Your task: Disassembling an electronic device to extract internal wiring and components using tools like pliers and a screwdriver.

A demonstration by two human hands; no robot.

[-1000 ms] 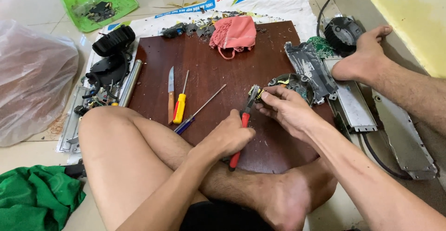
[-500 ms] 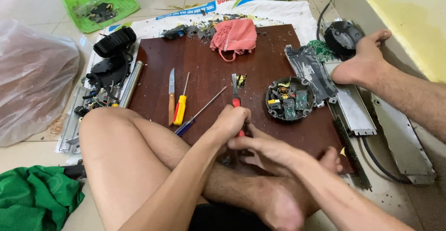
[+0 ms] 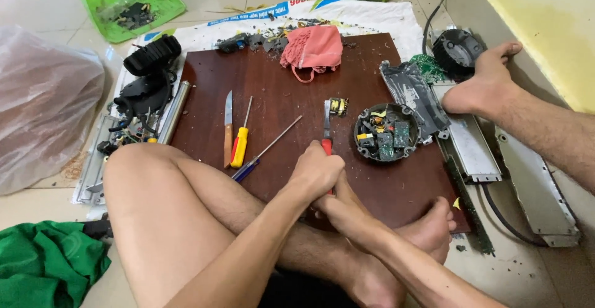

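Observation:
My left hand is closed over the red handles of a pair of pliers that points away from me across the brown wooden board. A small yellow component sits at the pliers' jaws. Just below and partly under the left hand, my right hand also grips the handle end. A round black circuit board with several parts on it lies untouched to the right of the pliers.
A knife, a yellow-handled screwdriver and a blue-handled screwdriver lie left of my hands. A pink cloth is at the board's far edge. Black parts, a green tray, metal housings and my outstretched foot surround the board.
My right hand left the round circuit board and drew back to the pliers' handles near my legs. The pliers swung from a tilt to pointing straight away, with the yellow component at the jaws.

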